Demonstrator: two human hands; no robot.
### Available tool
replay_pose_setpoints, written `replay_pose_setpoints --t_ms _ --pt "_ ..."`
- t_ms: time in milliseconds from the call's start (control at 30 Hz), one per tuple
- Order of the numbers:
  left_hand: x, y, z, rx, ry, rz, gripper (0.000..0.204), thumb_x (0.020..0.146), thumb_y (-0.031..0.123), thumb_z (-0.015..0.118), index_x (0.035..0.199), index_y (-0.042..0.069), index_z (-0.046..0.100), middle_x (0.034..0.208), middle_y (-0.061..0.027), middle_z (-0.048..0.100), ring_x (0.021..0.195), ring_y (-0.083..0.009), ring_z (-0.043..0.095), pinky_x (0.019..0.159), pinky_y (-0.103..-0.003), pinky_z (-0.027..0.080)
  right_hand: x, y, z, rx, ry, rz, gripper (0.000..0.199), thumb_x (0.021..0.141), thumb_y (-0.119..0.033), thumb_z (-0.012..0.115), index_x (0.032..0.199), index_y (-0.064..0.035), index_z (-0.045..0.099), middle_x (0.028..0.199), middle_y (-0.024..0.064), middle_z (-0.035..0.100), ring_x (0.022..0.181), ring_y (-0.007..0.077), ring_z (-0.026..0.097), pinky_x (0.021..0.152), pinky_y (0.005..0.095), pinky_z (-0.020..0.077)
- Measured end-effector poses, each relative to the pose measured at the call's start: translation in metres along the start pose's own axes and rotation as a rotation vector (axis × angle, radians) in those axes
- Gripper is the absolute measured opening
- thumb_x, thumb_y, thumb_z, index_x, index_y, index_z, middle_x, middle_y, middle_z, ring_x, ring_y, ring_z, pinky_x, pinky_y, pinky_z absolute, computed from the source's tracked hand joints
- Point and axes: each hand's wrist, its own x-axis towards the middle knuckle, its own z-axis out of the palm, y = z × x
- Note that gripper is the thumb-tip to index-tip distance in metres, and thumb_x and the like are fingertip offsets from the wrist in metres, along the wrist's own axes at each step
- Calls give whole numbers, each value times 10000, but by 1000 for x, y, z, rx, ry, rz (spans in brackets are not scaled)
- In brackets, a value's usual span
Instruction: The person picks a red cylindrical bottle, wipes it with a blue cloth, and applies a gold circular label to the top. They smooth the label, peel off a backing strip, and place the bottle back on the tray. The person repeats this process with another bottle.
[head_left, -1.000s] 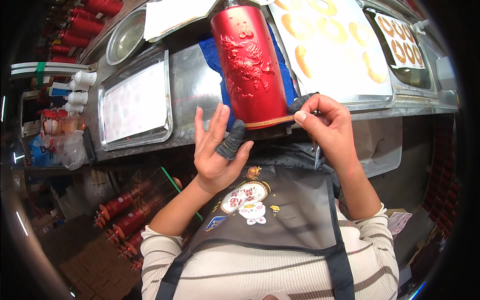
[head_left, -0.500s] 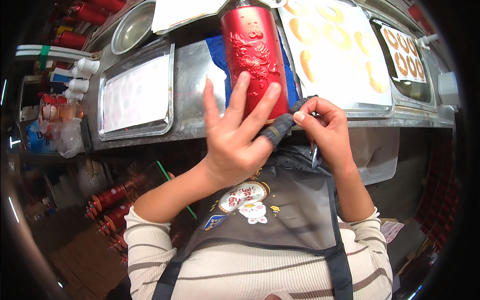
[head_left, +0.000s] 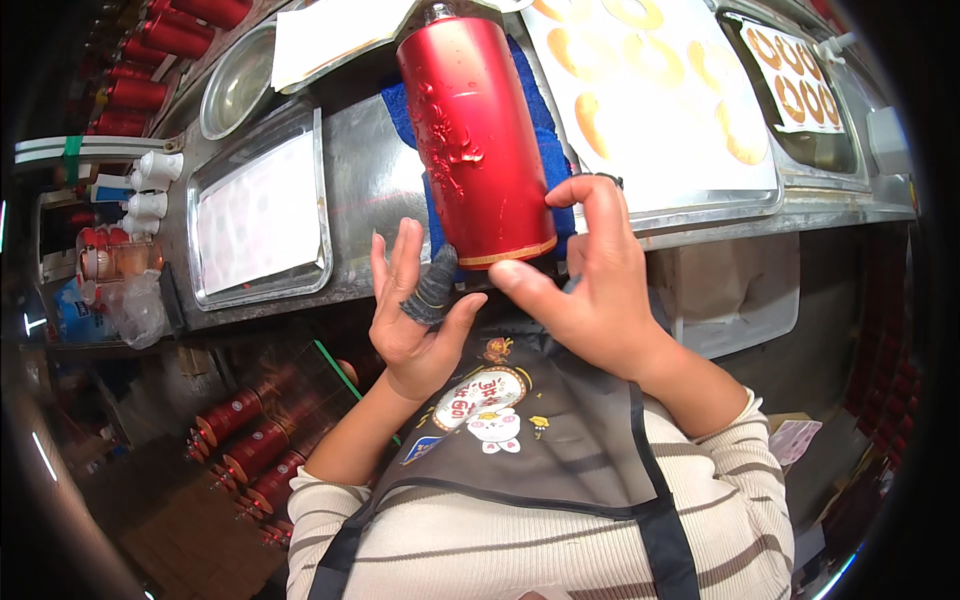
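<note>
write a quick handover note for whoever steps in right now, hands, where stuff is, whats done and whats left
Right hand: gripping the near end of the big red cylinder, which lies on a blue cloth on the steel bench.
Left hand: open, just beside the cylinder's base, a dark cot on one finger.
Done: raised relief shows on the cylinder's side.
Left: cannot tell from here. More red cylinders wait below the bench; trays with ring shapes sit to the right.

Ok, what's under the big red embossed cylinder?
A blue cloth lies under the big red embossed cylinder, showing along both its sides, on the steel counter. The cloth's middle is covered by the cylinder.
</note>
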Motion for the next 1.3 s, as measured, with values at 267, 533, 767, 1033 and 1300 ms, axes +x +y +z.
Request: replay_pose_setpoints --t_ms 267,533,767,1033,1300 --pt "10 -1 4 68 -15 111 420 726 62 848 1091 -69 685 1431 -263 532 1340 -451 501 1108 -689 227 1 8 17 -9 51 -30 662 788 -341 780 1212 -12 393 1075 199 472 908 371 571 726 445 503" --pt "13 6 -2 131 -53 126 441 718 63 854 1102 -69 684 1444 -270 516 1321 -454 520 1104 -692 229 -1 5 12 3 19 -73 661 795 -334 778 1220 -13 385 1077 207 475 908 371 578 725 444 517" --pt "13 9 -2 160 -69 129 507 716 42 849 1169 -84 658 1444 -275 512 1311 -450 531 1099 -696 236 2 9 16 -7 46 -106 637 796 -318 792 1193 -11 399 1076 172 464 953 327 540 765 422 481" --pt "19 12 -5 230 -103 172 534 706 31 846 1188 -88 650 1456 -283 496 1319 -470 516 1095 -703 234 3 12 15 -1 50 -138 591 822 -313 738 1207 -28 392 1056 193 467 899 373 576 685 461 513" --pt "20 12 -7 269 -114 157 561 703 41 850 1210 -79 641 1478 -285 469 1339 -479 490 1096 -709 220 2 13 15 68 37 -134 573 818 -268 736 1214 -41 390 1051 200 467 859 382 593 680 457 518"
